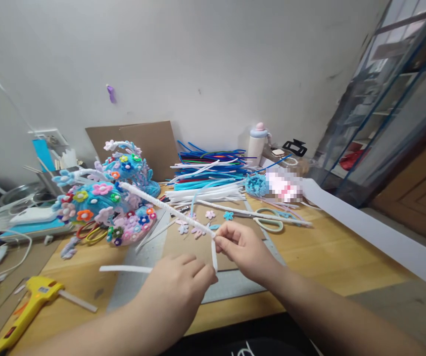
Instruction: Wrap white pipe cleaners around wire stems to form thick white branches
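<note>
The right hand point(249, 249) has thumb and index finger closed together on the lower end of a white fuzzy-wrapped stem point(168, 208), which slants up and left until its far end overlaps the flower ornaments in view. The left hand point(179, 287) is palm down, its fingers curled over a white pipe cleaner point(213, 254) — one stretch rises from its fingertips to the right hand's pinch, and a straight tail sticks out on the other side of the hand.

Just beyond the fingers, small loose flowers point(210, 214) in pink, lilac and blue lie on a cardboard sheet point(186, 252), which rests on a grey cutting mat point(222, 295). Near the right hand, a second white stem point(287, 217) lies across scissors point(270, 225) with pale handles. Behind these is a pile of pipe cleaners point(209, 170), mostly white and blue, with a blue fuzzy piece point(256, 185) at its right.

Farther out, to the left, stand ornaments point(97, 190) covered in coloured flowers; nearer, a yellow glue gun point(34, 299) lies on the wooden table point(320, 262) with a glue stick protruding. At the back — against the wall — are a cardboard panel point(149, 143) and a white bottle point(257, 146) with a blue-and-pink lid.
</note>
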{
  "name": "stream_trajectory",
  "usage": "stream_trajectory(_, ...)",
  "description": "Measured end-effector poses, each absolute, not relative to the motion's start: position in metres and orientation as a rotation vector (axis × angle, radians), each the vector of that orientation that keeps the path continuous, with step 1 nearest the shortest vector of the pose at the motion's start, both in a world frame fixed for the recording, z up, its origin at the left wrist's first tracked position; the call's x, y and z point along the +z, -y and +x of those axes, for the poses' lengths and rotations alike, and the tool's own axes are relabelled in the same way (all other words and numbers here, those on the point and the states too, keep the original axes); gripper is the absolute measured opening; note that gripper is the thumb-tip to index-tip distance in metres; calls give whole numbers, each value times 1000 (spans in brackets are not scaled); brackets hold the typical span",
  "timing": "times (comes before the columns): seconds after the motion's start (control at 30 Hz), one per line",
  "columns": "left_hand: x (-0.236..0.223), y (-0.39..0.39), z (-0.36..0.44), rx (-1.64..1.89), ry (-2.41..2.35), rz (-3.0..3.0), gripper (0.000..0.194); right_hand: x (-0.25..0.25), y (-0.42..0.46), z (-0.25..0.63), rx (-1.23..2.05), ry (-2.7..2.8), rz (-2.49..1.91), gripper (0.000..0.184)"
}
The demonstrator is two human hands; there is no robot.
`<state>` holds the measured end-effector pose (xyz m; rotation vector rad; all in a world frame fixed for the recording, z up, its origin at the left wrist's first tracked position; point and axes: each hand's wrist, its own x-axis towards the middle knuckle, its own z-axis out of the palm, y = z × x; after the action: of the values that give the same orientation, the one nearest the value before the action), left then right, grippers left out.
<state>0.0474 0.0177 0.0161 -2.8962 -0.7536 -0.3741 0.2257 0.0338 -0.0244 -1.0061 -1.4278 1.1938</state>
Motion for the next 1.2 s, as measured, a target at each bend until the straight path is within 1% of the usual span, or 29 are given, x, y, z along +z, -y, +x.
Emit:
stream_trajectory(0.1,13,-17,45,-366,772,-2896,13,-24,-35,226,1316,1398,-1018,8)
stream_trajectory(0.17,11,-16,45,-354,774,-2887,13,-25,-34,226,1251,1446,-1050,10)
stream_trajectory(0.3,8,-14,49,-302,733,-2855,13,-30,-30,224,804,1653,-1175,18)
stream_trajectory(0.4,14,-13,54,-247,621,-2814,12,-36,-28,223,466,1845,-1174,18)
stream_trajectory(0.5,37,-17,56,-168,510,-2850,8,-39,-26,223,152,2053,-1049,20)
stream_trajectory(0.57,60,-27,52,-148,492,-2872,12,-37,-24,226,62,2148,-946,23)
stream_trajectory(0.67,88,-51,40,-121,513,-2986,18,-28,-22,230,125,2207,-762,24)
stream_trajectory(0.77,90,-77,27,-246,667,-3122,20,-16,-19,233,354,2132,-588,15)
stream_trajectory(0.87,63,-90,22,-411,784,-3292,19,-8,-15,233,602,1948,-614,8)
stream_trajectory(0.97,25,-84,26,-600,866,-3264,23,-9,-16,230,800,1708,-748,11)
stream_trajectory(1.0,13,-78,30,-603,935,-3222,22,-11,-18,229,843,1628,-784,12)
stream_trajectory(1.03,3,-71,33,-648,964,-3166,21,-14,-20,229,867,1556,-818,12)
stream_trajectory(1.1,-10,-54,42,-576,960,-3079,20,-21,-26,228,856,1468,-897,12)
stream_trajectory(1.17,-14,-37,49,-495,925,-2998,17,-28,-32,230,731,1480,-1007,13)
stream_trajectory(1.2,-13,-30,52,-458,879,-2960,16,-32,-34,231,611,1538,-1069,14)
